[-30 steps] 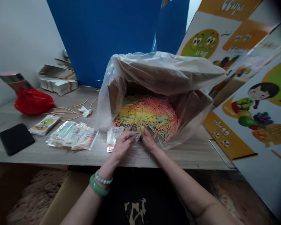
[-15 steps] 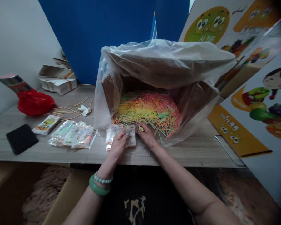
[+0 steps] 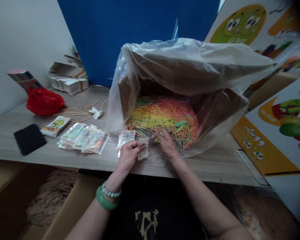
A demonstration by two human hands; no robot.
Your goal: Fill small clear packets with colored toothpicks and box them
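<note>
Between thumb and fingers, my left hand [image 3: 129, 154] pinches a small clear printed packet [image 3: 143, 148], held upright above the table's front. Just right of it, my right hand [image 3: 165, 141] is closed on a small bunch of yellow sticks [image 3: 160, 136]. Behind both hands lies a heap of thin coloured sticks [image 3: 165, 116], yellow, orange, pink and green, inside a cardboard box [image 3: 126, 96] lined with a clear plastic bag [image 3: 116, 106]. More flat packets [image 3: 126, 136] lie on the table right behind my left hand.
Filled packets [image 3: 83, 138] lie to the left, near a card box [image 3: 55, 126] and a black flat pad [image 3: 30, 139]. Farther back are a red plastic bag [image 3: 45, 101], loose tan strings [image 3: 76, 112] and stacked cartons [image 3: 68, 83]. Printed boxes [image 3: 272, 150] stand at right.
My left hand has lifted one packet off the pile and tilted it up. The right hand, with its yellow sticks, has turned slightly. The view has shifted a little.
</note>
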